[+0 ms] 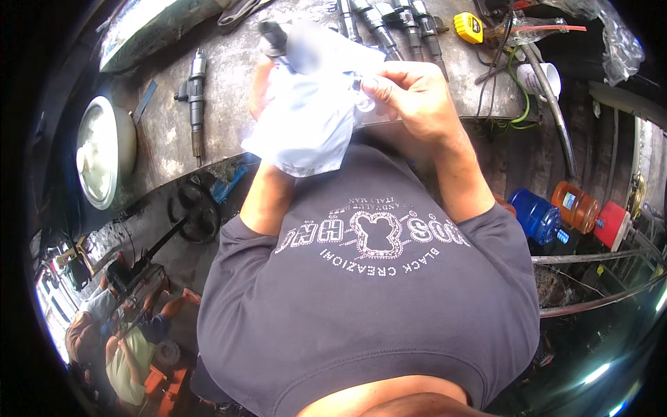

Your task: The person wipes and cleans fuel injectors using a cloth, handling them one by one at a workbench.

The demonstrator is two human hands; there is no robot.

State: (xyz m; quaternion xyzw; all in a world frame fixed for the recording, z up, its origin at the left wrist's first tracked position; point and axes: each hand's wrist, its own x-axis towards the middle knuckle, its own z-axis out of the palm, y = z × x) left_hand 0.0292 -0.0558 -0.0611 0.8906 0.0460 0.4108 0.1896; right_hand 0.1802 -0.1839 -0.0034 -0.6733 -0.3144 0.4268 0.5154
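Note:
My left hand is wrapped from behind around a white, sheet-like piece, cloth or thin plastic, which hides most of its fingers. From the top of this bundle sticks a dark, cylindrical part, partly blurred. My right hand is closed in a pinch at the bundle's right edge. A small dark and clear piece shows at its fingertips, too small to name. Both hands are over the near edge of the workbench. To the left, a fuel injector lies lengthwise on the bench.
Several more injectors lie at the bench's back, beside a yellow tape measure. A lidded pale pot stands left. Cables, a metal bar and a white cup crowd the right. People are at lower left.

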